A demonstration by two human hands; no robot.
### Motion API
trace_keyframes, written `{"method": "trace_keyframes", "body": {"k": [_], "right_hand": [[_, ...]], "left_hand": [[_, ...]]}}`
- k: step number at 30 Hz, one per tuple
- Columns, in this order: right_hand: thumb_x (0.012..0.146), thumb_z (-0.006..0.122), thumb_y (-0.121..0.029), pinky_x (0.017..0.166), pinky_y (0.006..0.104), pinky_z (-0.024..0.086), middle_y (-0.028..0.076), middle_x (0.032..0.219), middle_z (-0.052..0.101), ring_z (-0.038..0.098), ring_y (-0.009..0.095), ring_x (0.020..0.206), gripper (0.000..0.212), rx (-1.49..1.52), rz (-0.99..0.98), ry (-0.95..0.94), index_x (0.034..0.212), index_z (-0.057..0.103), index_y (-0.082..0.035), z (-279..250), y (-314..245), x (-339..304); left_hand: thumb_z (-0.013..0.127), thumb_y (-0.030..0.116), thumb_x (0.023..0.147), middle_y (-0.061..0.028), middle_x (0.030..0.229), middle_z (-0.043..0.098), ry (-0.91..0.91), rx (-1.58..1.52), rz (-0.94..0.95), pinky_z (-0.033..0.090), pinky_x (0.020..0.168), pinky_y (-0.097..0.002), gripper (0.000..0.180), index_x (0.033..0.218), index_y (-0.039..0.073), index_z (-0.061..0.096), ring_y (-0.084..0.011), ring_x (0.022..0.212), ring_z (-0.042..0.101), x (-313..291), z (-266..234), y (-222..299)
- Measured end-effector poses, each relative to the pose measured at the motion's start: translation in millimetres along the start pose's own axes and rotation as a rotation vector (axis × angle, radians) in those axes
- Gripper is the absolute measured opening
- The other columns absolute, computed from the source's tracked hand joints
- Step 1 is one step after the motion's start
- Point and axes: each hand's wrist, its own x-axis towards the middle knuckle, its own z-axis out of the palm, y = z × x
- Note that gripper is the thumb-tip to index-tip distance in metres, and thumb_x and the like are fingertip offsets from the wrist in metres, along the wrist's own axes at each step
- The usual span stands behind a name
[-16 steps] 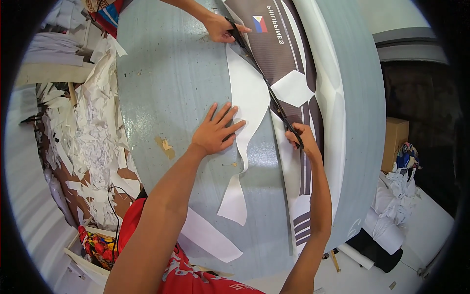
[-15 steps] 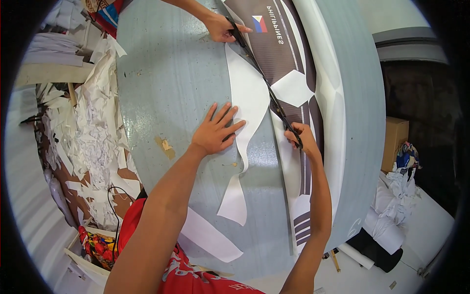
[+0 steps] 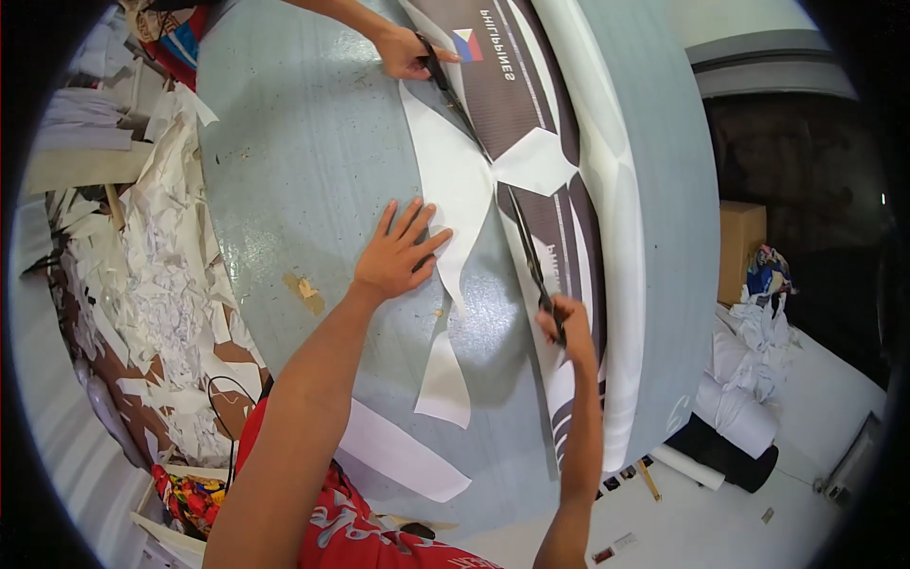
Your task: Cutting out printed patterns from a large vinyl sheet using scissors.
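Observation:
My left hand point(image 3: 396, 254) lies with its fingers spread on the grey table, its fingertips at the edge of a white curved offcut point(image 3: 457, 194). My right hand point(image 3: 566, 327) grips black scissors point(image 3: 533, 261), their blades parted and pointing away from me along the left edge of a printed sheet point(image 3: 507, 100). That sheet is dark brown with white shapes, stripes and a small flag. At the far end, another person's hand point(image 3: 403, 52) holds a second pair of black scissors point(image 3: 450, 95), whose tips reach the sheet's white patch.
A long white roll or fold point(image 3: 616, 218) runs along the sheet's right side. Near me lies another white strip point(image 3: 403, 450) on the grey table point(image 3: 313, 142). White scraps point(image 3: 166, 284) heap up at the left. A cardboard box point(image 3: 741, 251) stands at the right.
My right hand has drawn the scissors toward me, away from the other person's pair, and their blades now stand apart. My left hand stays on the table. The whole view has shifted slightly.

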Motion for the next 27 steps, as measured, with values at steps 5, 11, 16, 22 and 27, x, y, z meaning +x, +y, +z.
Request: {"method": "trace_keyframes", "body": {"k": [5, 11, 16, 22, 27], "right_hand": [[0.077, 0.060, -0.010, 0.040, 0.0230, 0.036, 0.002, 0.056, 0.050, 0.047, 0.009, 0.043, 0.011, 0.259, 0.074, 0.191, 0.072, 0.054, -0.003, 54.5, 37.6, -119.1], [0.081, 0.053, 0.000, 0.041, 0.0236, 0.038, 0.002, 0.057, 0.050, 0.047, 0.010, 0.044, 0.009, 0.566, 0.111, 0.303, 0.072, 0.054, -0.002, 173.1, 59.2, -218.6], [0.083, 0.058, -0.014, 0.040, 0.0237, 0.036, 0.003, 0.055, 0.051, 0.046, 0.011, 0.042, 0.016, 0.669, 0.186, 0.361, 0.071, 0.054, -0.003, 255.3, 63.5, -271.4], [0.087, 0.060, -0.012, 0.041, 0.0241, 0.039, 0.003, 0.057, 0.053, 0.049, 0.010, 0.045, 0.014, 0.672, 0.156, 0.404, 0.076, 0.056, -0.003, 297.0, 69.3, -318.3], [0.085, 0.064, -0.010, 0.041, 0.0246, 0.041, 0.002, 0.057, 0.053, 0.051, 0.010, 0.046, 0.012, 0.664, 0.182, 0.453, 0.079, 0.057, -0.003, 304.9, 85.2, -333.7]], "left_hand": [[0.057, 0.027, 0.085, -0.0102, 0.145, 0.038, 0.072, -0.036, 0.029, 0.015, 0.115, -0.0536, 0.045, 0.129, 0.024, 0.055, -0.0296, 0.139, 0.028, 1.1, 0.8, 1.6], [0.058, 0.028, 0.085, -0.0139, 0.140, 0.043, 0.160, -0.022, 0.083, 0.017, 0.114, -0.0534, 0.041, 0.126, 0.022, 0.057, -0.0317, 0.136, 0.032, -5.1, 10.5, 0.6], [0.061, 0.025, 0.084, -0.0153, 0.130, 0.049, 0.219, -0.056, 0.100, 0.022, 0.112, -0.0505, 0.032, 0.114, 0.017, 0.061, -0.0333, 0.132, 0.037, -12.0, 12.9, -3.0], [0.064, 0.014, 0.079, -0.0134, 0.113, 0.054, 0.233, -0.063, 0.037, 0.035, 0.101, -0.0449, 0.016, 0.095, 0.010, 0.063, -0.0333, 0.118, 0.046, -40.3, -0.1, -15.0], [0.064, 0.013, 0.078, -0.0124, 0.107, 0.055, 0.168, -0.065, -0.007, 0.040, 0.093, -0.0446, 0.014, 0.091, 0.008, 0.061, -0.0329, 0.109, 0.049, -77.9, -16.2, -26.2]]}}
